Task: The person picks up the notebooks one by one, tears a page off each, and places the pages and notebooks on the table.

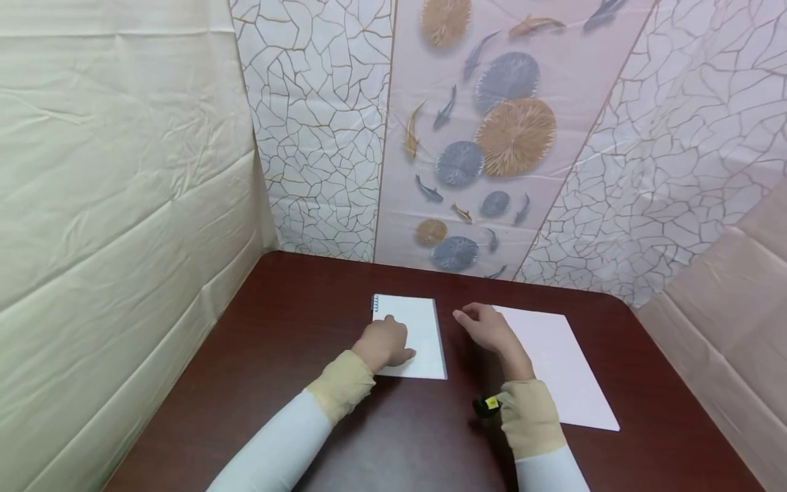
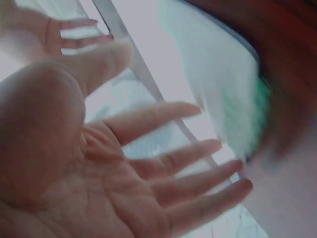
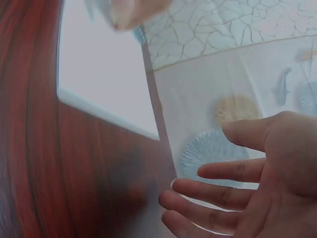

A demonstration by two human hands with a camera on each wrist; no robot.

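A white spiral notebook (image 1: pixel 425 342) lies on the dark wooden table, its coil showing at the far left edge. Over its left side is my left hand (image 1: pixel 382 342); in the left wrist view the fingers (image 2: pixel 163 163) are extended and nothing is held. Whether that hand touches the page cannot be told. My right hand (image 1: pixel 488 329) hovers between the notebook and a larger white sheet of paper (image 1: pixel 568 365), partly covering the sheet's left edge. Its loosely bent fingers (image 3: pixel 213 193) hold nothing in the right wrist view.
A small black item with a yellow label (image 1: pixel 486 406) shows beside my right wrist, partly hidden by the cuff. The reddish-brown table (image 1: pixel 295 321) meets a patterned curtain (image 1: pixel 320 137) at the back, with pale cloth (image 1: pixel 123 171) along the left side.
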